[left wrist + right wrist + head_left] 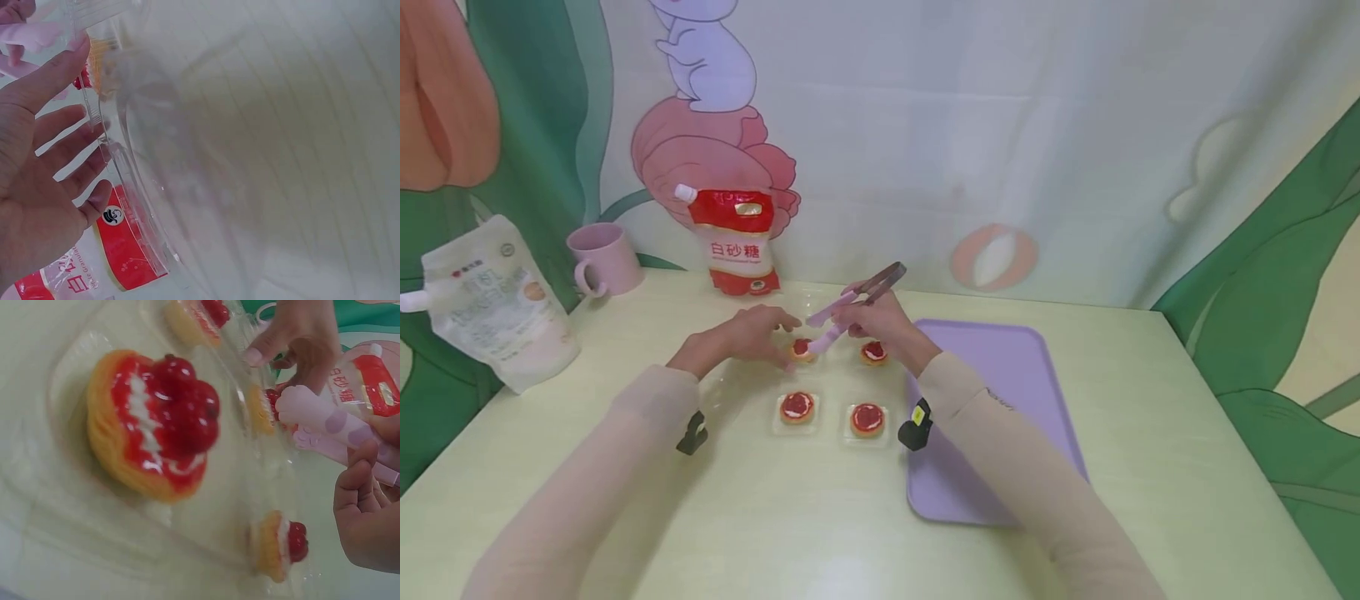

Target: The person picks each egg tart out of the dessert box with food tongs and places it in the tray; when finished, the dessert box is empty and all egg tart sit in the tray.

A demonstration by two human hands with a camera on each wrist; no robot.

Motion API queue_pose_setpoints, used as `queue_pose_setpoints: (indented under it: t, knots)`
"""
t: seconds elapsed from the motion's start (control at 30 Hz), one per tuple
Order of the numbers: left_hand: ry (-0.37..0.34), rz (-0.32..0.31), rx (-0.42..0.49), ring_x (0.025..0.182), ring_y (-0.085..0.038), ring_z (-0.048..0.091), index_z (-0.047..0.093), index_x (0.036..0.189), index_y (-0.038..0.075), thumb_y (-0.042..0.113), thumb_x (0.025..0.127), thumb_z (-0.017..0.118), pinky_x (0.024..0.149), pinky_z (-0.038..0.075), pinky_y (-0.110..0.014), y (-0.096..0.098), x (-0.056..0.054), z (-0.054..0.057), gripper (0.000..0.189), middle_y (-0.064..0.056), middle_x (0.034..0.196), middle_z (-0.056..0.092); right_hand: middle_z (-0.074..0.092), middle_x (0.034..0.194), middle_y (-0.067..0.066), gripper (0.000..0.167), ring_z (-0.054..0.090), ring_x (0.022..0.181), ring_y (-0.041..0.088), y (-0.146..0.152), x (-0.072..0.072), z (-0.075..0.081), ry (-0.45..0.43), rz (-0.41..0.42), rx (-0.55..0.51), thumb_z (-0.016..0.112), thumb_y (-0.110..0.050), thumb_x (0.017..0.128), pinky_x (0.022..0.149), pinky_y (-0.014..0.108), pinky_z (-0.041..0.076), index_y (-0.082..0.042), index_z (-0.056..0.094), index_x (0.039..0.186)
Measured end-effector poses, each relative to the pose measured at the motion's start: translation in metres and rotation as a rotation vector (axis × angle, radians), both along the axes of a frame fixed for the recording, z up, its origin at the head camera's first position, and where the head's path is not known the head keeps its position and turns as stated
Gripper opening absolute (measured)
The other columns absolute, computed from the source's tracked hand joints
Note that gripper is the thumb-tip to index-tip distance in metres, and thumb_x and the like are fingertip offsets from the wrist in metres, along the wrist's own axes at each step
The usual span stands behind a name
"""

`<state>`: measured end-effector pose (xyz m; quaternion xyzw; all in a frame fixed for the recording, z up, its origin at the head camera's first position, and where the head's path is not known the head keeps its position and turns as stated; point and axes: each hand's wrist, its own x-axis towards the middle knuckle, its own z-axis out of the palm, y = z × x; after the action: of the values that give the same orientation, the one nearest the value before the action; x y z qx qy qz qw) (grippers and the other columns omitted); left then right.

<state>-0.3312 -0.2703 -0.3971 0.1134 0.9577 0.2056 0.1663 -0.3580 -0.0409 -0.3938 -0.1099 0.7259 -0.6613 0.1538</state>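
My right hand (880,321) holds a pair of metal tongs (880,282) with pink paw-shaped tips (312,412). The tips sit beside the far left tart (802,350), a small pastry with red topping; whether they grip it cannot be told. Around that tart's clear plastic container (97,112) spreads my left hand (752,337), its thumb and fingers at the edge in the left wrist view. Three more tarts lie near: far right (874,353), near left (797,407) and near right (867,420), the last large in the right wrist view.
A purple tray (970,492) lies under my right forearm. At the back stand a red and white sugar pouch (741,250) and a pink mug (613,258). A white spouted pouch (505,308) is at the left edge. A patterned curtain (925,150) hangs behind the table.
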Motion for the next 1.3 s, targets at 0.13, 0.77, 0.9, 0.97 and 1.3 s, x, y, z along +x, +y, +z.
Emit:
queue_pose_setpoints:
  t: [0.13, 0.77, 0.9, 0.97, 1.3]
  knots:
    - [-0.003, 0.008, 0.013, 0.126, -0.032, 0.052, 0.053, 0.144, 0.013, 0.032, 0.081, 0.083, 0.107, 0.044, -0.057, 0.003, -0.002, 0.000, 0.072, -0.011, 0.139, 0.058, 0.065, 0.068, -0.002, 0.040, 0.053, 0.052, 0.010, -0.006, 0.001, -0.005, 0.020, 0.008, 0.028, 0.070, 0.003, 0.084, 0.053, 0.022, 0.046, 0.005, 0.057, 0.122]
    - [-0.005, -0.001, -0.012, 0.123, -0.032, 0.055, 0.053, 0.143, 0.012, 0.029, 0.081, 0.084, 0.105, 0.046, -0.055, 0.007, -0.006, 0.000, 0.071, -0.012, 0.136, 0.060, 0.064, 0.078, 0.006, 0.039, 0.056, 0.059, 0.014, -0.018, 0.004, -0.013, 0.057, 0.033, 0.134, 0.069, 0.008, 0.081, 0.056, 0.022, 0.048, 0.002, 0.059, 0.118]
    - [0.005, 0.000, -0.012, 0.123, -0.031, 0.055, 0.053, 0.143, 0.012, 0.030, 0.080, 0.085, 0.106, 0.045, -0.055, 0.006, -0.003, 0.003, 0.072, -0.011, 0.136, 0.060, 0.064, 0.082, 0.009, 0.039, 0.057, 0.063, 0.015, -0.021, 0.003, -0.012, 0.058, 0.031, 0.168, 0.070, 0.006, 0.081, 0.059, 0.023, 0.050, 0.001, 0.059, 0.118]
    - [0.006, 0.001, -0.012, 0.123, -0.032, 0.054, 0.053, 0.143, 0.012, 0.030, 0.081, 0.084, 0.106, 0.044, -0.056, 0.005, -0.001, 0.004, 0.072, -0.012, 0.137, 0.060, 0.064, 0.084, 0.010, 0.038, 0.059, 0.065, 0.016, -0.021, 0.003, -0.012, 0.058, 0.034, 0.185, 0.071, 0.004, 0.082, 0.060, 0.023, 0.053, 0.000, 0.059, 0.118]
    - [0.000, 0.015, -0.005, 0.124, -0.032, 0.053, 0.053, 0.143, 0.011, 0.028, 0.081, 0.084, 0.107, 0.042, -0.057, 0.001, -0.001, 0.003, 0.071, -0.012, 0.137, 0.060, 0.068, 0.094, 0.016, 0.033, 0.064, 0.072, 0.016, -0.021, 0.003, -0.013, 0.106, 0.059, 0.180, 0.075, 0.002, 0.083, 0.064, 0.025, 0.057, 0.000, 0.059, 0.111]
